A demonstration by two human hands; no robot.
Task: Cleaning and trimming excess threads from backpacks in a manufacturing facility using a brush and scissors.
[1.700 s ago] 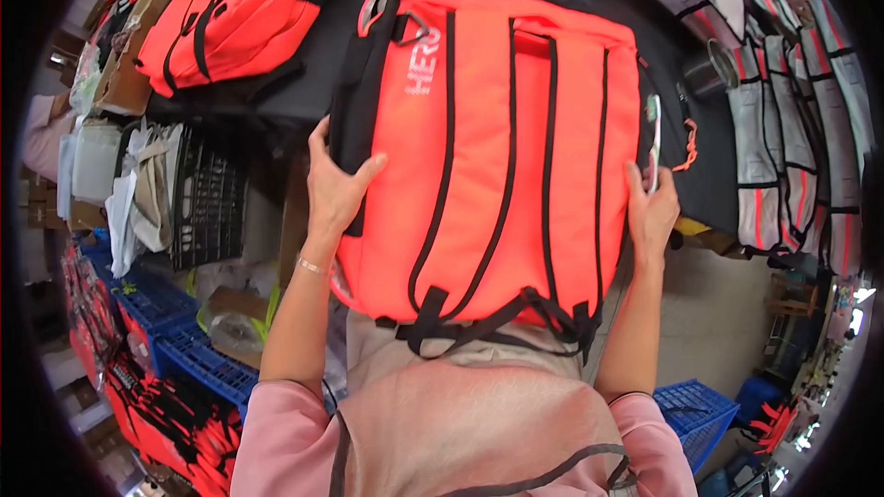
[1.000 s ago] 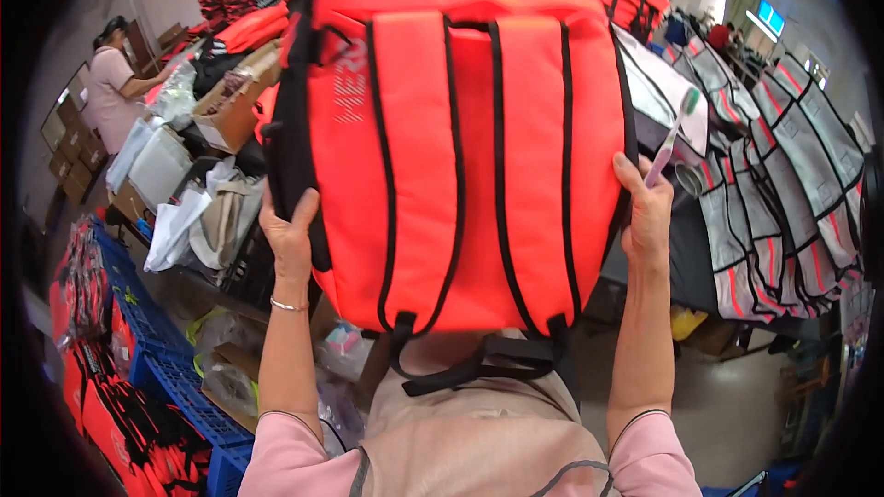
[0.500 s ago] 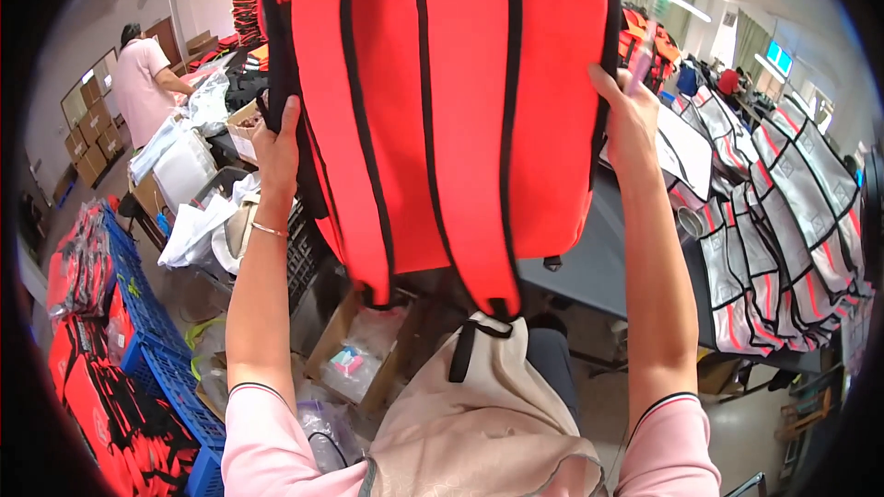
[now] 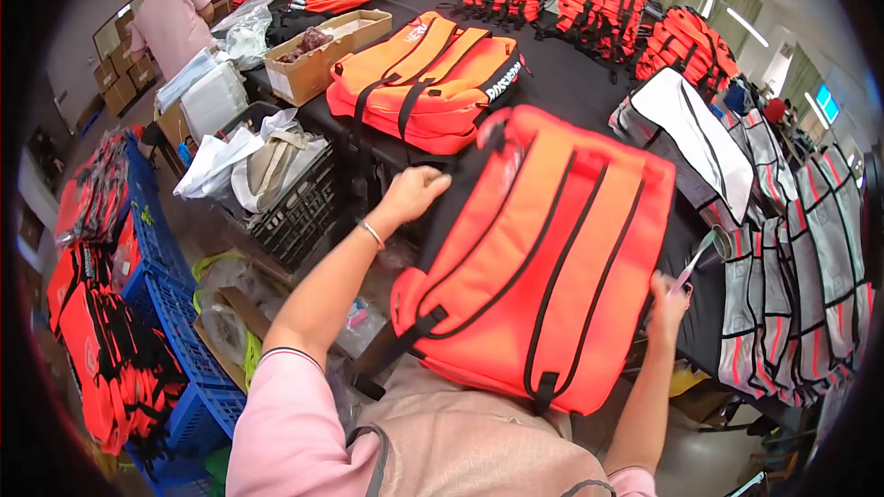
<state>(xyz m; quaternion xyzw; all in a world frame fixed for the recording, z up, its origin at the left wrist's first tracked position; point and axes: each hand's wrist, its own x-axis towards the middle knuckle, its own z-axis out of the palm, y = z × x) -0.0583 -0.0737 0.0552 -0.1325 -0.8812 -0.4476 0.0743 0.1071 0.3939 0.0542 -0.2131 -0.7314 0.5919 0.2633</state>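
A red-orange backpack (image 4: 552,267) with black edging is tilted in front of me over the table's near edge, its two shoulder straps facing up. My left hand (image 4: 412,195) is beside its upper left side, fingers curled and pinched together; whether they hold part of the bag I cannot make out. At the lower right side my right hand (image 4: 667,308) is closed on a slim, pale pink tool (image 4: 689,274) with a pointed end, blurred by motion. Just beyond lies a small pile of similar backpacks (image 4: 428,83).
The dark table (image 4: 571,74) carries several stacks of red backpacks (image 4: 603,5) at the far side and an open carton (image 4: 308,60). Grey-white bag pieces (image 4: 783,294) hang over its right edge. Left are a black crate (image 4: 299,207), blue crates (image 4: 189,340) and another person (image 4: 172,18).
The backpack came down from raised upright before me to a tilted position lower right. My left hand came off its edge; both hands are lower. The view now takes in more of the table.
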